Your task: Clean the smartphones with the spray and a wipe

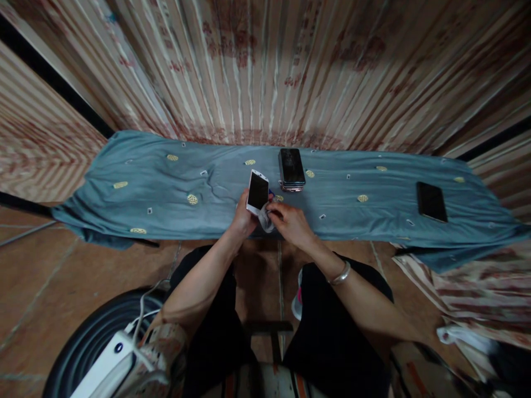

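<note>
The left hand [243, 218] has its grip closed round a white-edged smartphone [258, 192], held tilted above the near edge of the blue-clothed desk [166, 188]; the right hand [290, 221] pinches a pale wipe [265, 220] at the phone's lower end; a stack of phones [291, 168] lies just beyond; a single black phone [431, 201] lies well apart on the right.

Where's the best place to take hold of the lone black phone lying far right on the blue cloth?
Grip the black phone across its two long edges, coming from above. It lies flat, screen up, apart from other things, so the top face offers nothing to pinch.
</note>
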Action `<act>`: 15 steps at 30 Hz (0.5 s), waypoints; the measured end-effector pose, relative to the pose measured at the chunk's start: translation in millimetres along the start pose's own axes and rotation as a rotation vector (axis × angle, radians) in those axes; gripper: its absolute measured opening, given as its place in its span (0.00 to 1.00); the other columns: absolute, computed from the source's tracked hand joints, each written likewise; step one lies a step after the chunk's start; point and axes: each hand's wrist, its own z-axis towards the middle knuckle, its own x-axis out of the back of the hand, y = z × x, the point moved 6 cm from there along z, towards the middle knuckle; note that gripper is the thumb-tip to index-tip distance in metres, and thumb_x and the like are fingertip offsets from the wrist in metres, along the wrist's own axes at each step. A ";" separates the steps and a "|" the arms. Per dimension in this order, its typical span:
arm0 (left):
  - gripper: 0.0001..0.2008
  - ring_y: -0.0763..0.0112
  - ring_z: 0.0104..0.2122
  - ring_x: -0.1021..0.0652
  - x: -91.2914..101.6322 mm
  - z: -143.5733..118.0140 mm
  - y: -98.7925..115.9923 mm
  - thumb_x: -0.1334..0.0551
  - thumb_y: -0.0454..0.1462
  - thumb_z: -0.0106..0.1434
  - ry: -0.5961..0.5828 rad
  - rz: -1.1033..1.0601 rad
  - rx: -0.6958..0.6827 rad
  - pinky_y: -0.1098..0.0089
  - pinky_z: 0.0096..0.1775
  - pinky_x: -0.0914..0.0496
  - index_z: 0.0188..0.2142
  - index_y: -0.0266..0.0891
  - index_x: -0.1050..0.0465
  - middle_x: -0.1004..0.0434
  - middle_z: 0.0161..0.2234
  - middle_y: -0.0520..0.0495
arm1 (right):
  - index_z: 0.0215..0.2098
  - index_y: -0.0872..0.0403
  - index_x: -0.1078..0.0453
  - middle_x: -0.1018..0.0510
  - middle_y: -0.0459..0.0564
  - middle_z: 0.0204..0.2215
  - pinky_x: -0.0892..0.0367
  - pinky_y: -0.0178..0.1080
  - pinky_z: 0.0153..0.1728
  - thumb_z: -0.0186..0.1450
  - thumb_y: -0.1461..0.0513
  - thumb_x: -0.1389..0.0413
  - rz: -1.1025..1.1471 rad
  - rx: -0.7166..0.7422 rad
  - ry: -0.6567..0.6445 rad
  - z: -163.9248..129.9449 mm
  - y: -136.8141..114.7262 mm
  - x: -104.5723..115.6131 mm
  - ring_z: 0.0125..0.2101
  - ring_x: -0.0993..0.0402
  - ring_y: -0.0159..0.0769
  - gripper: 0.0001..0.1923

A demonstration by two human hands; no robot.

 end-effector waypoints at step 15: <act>0.27 0.76 0.19 0.26 -2.9 -12.5 -5.1 0.51 0.38 0.77 0.155 -0.092 0.017 0.76 0.26 0.33 0.24 0.37 0.24 0.25 0.19 0.50 | 0.45 0.51 0.19 0.16 0.53 0.45 0.28 0.45 0.56 0.74 0.63 0.47 -0.054 0.317 0.126 1.9 -25.3 -12.7 0.47 0.21 0.42 0.13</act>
